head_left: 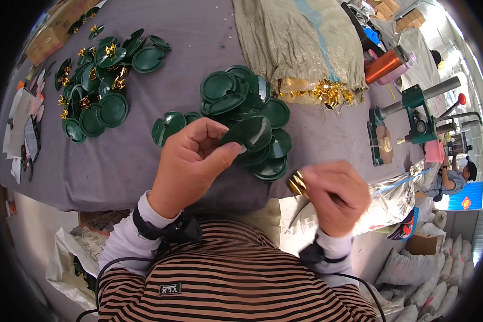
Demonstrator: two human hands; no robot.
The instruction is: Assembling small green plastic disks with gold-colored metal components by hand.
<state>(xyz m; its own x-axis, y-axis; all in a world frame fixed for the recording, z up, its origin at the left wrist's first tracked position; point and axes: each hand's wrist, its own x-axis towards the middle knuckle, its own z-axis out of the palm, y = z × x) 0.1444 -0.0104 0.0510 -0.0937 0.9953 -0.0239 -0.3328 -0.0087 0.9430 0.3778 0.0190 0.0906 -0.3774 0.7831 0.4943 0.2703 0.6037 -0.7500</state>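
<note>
Green disc (254, 132) in left fingers (224, 155) (pinched)

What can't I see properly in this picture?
In the head view:
- Right hand: blurred, so its fingertips are unclear.
- Gold piece: partly covered by the right hand.
- Held green disc: its left edge is partly covered by the left hand.
- Middle pile of green discs: top ones hide those underneath.
- Woven sack: its cloth hides what's deeper inside.
- Far person: too small for details.

Disc (255, 132): smooth, glossy plast. Gold pc (297, 184): shiny, metal-look. Tablecloth (193, 48): matt fabric. Sack (276, 40): rough woven plast. Press bar (440, 89): smooth metal.
</note>
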